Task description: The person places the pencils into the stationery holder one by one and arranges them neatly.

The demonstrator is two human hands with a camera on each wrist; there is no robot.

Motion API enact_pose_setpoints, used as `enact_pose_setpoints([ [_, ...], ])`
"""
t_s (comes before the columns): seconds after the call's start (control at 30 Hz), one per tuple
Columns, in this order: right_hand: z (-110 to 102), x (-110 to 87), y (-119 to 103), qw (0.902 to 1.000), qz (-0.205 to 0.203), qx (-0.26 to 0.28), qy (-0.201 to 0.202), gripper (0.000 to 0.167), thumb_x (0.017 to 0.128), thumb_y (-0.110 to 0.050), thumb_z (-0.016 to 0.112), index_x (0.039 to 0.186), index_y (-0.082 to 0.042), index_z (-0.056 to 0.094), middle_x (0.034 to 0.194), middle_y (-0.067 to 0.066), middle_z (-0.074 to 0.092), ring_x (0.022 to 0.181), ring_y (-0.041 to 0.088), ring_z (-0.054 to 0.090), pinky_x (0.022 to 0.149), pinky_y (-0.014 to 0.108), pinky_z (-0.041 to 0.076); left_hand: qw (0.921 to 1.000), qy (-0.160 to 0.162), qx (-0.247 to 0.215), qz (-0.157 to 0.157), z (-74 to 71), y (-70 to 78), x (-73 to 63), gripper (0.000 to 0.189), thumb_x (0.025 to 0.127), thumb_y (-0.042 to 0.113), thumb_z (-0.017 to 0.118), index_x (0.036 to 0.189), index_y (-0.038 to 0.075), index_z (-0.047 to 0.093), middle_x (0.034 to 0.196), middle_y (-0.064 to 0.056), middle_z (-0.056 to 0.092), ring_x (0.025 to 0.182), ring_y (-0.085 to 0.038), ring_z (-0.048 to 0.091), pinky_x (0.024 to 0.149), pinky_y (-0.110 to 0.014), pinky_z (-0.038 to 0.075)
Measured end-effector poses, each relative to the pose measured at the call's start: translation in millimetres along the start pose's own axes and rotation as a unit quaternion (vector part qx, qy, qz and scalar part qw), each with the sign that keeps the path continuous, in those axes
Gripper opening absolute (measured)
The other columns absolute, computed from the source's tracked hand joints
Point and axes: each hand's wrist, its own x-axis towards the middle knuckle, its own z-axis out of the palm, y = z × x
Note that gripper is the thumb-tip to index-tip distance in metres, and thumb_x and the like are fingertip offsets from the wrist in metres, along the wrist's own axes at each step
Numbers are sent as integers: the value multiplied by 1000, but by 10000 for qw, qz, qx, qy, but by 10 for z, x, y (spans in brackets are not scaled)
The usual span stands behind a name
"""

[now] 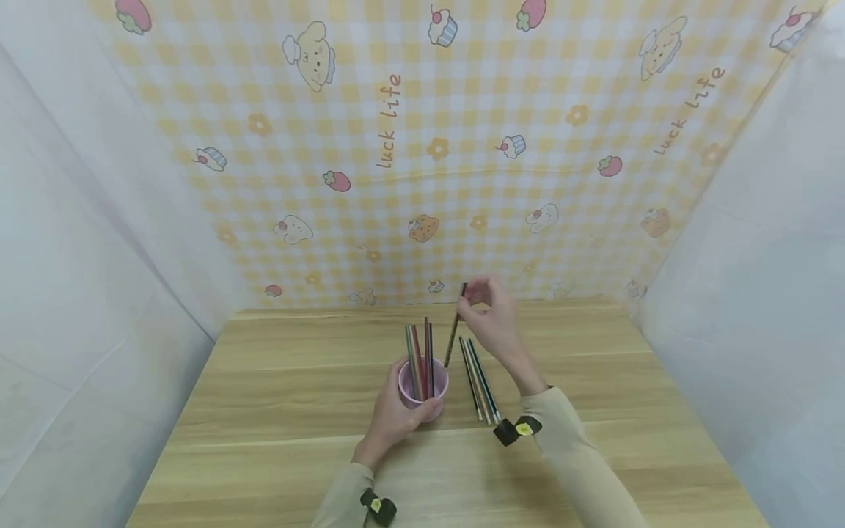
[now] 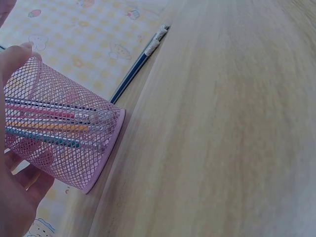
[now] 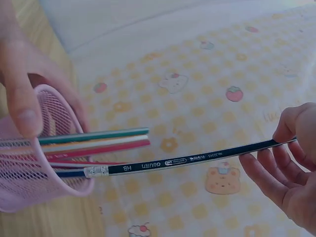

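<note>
A pink mesh pencil cup [image 2: 64, 123] stands on the table with several coloured pencils [image 3: 98, 143] inside it. My left hand [image 1: 396, 411] grips the cup round its side, thumb at the near rim. Between thumb and fingertips my right hand [image 1: 491, 315] pinches a dark pencil [image 3: 192, 159] marked HB near its upper end. That pencil hangs tilted, its white eraser end [image 3: 96, 171] low beside the cup's rim. To the right of the cup lie several more pencils [image 1: 478, 381], eraser ends toward me.
The wooden table [image 1: 277, 411] reaches back to a yellow checked cloth [image 1: 436, 183] with cartoon prints. White sheets [image 1: 86, 293] hang along the left and right sides. A small black device [image 1: 518, 429] is strapped at the right sleeve.
</note>
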Motion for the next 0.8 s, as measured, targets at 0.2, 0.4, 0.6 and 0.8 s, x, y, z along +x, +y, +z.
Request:
enact_pose_setpoints([
  [0.2, 232, -54, 102, 9989, -288, 65, -362, 25, 87, 7, 66, 110, 2, 58, 95, 17, 68, 82, 28, 67, 60, 20, 58, 10000, -17, 53, 32, -8, 3, -2, 93, 73, 41, 89, 149, 21, 40, 137, -10, 59, 123, -28, 60, 102, -50, 52],
  [0.4, 402, -136, 306, 9977, -331, -301, -517, 25, 86, 4, 66, 109, 1, 58, 94, 14, 67, 82, 26, 67, 60, 22, 58, 9999, -25, 52, 90, -12, 2, 4, 92, 74, 41, 89, 149, 20, 39, 137, -10, 60, 122, -27, 61, 100, -48, 53],
  [0.6, 496, -221, 473, 9971, -36, -390, -655, 25, 86, 2, 66, 109, 1, 58, 94, 14, 68, 82, 26, 67, 61, 21, 58, 9999, -51, 41, 78, -8, -16, 16, 93, 75, 42, 88, 150, 23, 38, 139, -9, 59, 124, -27, 60, 102, -49, 52],
  [0.8, 546, -281, 581, 9966, 79, -346, -745, 24, 86, 2, 66, 108, 3, 58, 93, 16, 69, 80, 27, 68, 61, 20, 57, 9999, -59, 21, 95, -6, -38, 19, 93, 75, 42, 88, 151, 23, 37, 140, -9, 58, 126, -25, 60, 104, -49, 52],
])
